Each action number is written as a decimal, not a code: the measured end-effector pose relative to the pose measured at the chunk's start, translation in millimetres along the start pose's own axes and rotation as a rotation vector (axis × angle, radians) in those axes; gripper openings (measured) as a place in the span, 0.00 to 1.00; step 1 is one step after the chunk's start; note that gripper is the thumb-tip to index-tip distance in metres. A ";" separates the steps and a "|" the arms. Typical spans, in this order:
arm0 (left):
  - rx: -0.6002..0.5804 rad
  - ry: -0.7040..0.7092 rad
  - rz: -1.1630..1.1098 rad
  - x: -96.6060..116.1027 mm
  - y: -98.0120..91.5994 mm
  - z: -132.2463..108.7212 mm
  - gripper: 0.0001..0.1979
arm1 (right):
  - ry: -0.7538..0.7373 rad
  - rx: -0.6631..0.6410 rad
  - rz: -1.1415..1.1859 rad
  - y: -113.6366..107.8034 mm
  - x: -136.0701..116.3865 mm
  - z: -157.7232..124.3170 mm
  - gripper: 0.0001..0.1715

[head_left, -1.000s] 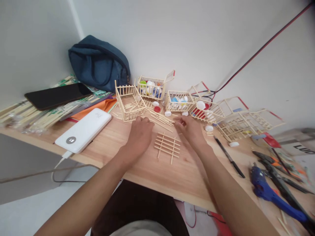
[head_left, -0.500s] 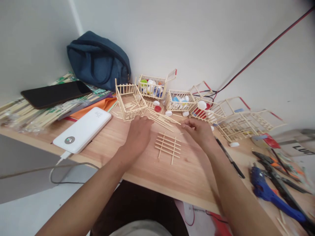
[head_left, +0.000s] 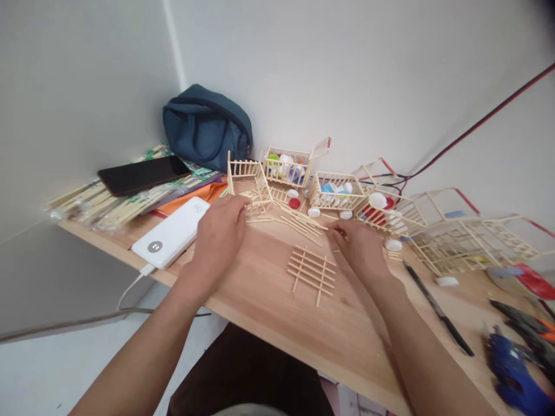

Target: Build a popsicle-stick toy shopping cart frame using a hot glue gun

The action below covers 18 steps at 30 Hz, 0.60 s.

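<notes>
My left hand (head_left: 222,234) is closed at the front left corner of an open basket frame (head_left: 265,190) of thin wooden sticks. Its fingertips cover that corner, and whether they grip it is hidden. Beside the right ends of a pile of loose sticks (head_left: 301,226), my right hand (head_left: 363,247) holds its thumb and fingers pinched together. Anything between them is too small to make out. On the table between both hands lies a flat lattice (head_left: 311,270), several sticks crossing two longer ones.
Behind stand small stick carts (head_left: 336,190) with bottle-cap wheels and caps inside. At left are a white power bank (head_left: 171,234), a phone (head_left: 141,175), packed sticks and a blue bag (head_left: 208,127). A pen (head_left: 437,306), pliers and a blue glue gun (head_left: 515,370) lie at right.
The view has shifted, so the scene sits further right. My left hand has moved left, from the basket frame's front right to its front left corner. My right hand stays by the stick ends.
</notes>
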<state>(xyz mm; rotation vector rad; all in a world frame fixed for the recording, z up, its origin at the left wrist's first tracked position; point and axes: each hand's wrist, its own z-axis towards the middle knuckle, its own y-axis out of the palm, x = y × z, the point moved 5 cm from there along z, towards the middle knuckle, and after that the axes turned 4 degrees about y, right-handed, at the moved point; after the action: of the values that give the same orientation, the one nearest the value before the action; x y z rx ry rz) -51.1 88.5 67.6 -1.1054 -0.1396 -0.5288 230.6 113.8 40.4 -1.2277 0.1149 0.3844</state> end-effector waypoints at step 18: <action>0.140 -0.033 -0.041 -23.3 -57.1 37.8 0.06 | -0.254 0.002 0.115 -5.8 -44.2 1.6 0.13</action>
<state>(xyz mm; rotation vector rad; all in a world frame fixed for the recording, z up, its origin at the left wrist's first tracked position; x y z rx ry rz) -92.7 110.2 122.7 -0.9770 -0.2249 -0.5295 191.3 103.8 58.9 -1.1639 -0.0325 0.6367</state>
